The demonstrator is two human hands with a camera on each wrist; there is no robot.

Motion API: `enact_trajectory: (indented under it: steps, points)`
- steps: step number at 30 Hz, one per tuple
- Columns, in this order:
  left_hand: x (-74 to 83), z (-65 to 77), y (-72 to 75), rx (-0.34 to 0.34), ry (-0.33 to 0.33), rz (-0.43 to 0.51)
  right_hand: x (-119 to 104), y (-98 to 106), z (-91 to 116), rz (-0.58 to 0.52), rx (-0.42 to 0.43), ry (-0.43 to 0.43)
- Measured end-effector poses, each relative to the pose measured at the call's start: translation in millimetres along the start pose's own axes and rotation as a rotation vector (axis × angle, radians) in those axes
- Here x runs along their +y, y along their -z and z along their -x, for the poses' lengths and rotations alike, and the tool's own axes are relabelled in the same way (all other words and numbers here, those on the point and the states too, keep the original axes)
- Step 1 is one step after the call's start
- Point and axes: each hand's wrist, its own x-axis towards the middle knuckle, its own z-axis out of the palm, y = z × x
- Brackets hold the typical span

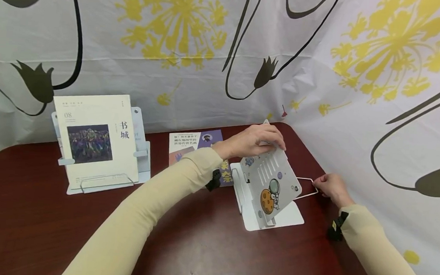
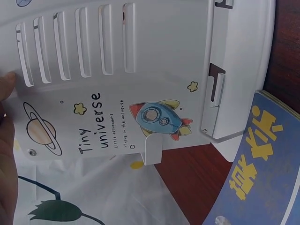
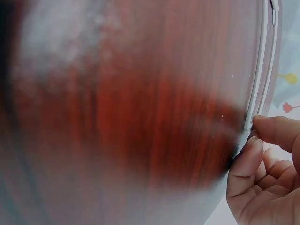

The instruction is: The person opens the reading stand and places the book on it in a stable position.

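Note:
A white metal book stand (image 1: 253,182) with space cartoons stands on the table, its back plate (image 2: 173,42) tilted up from the flat base (image 1: 291,219). My left hand (image 1: 258,140) grips the plate's upper edge; in the left wrist view only part of this hand (image 2: 7,154) shows at the left border. Behind the plate, a white wire support loop (image 1: 304,198) sticks out to the right. My right hand (image 1: 331,188) pinches the loop's outer end between thumb and finger, and the right wrist view shows this pinch on the wire (image 3: 255,89) closely.
On the left, a second stand (image 1: 143,140) holds a cream book (image 1: 93,145) upright. A purple and white book (image 1: 189,137) lies behind my left forearm, beside the white stand. Patterned cloth (image 1: 208,85) hangs along the back and right edges of the dark red table (image 1: 196,255).

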Motion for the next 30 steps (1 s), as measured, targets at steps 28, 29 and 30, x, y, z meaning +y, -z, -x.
enact_trajectory:
  steps: [28, 29, 30]
  points:
    - [-6.0, 11.4, 10.0, 0.005, 0.012, 0.054, -10.6, 19.6, 15.4, -0.593, -0.236, -0.098]
    - [-5.9, 11.6, 10.1, 0.005, 0.013, 0.056, -12.0, 19.9, 17.5, -0.643, -0.238, -0.096]
    - [-5.8, 11.8, 10.3, 0.007, 0.011, 0.058, -13.2, 20.0, 19.7, -0.691, -0.238, -0.094]
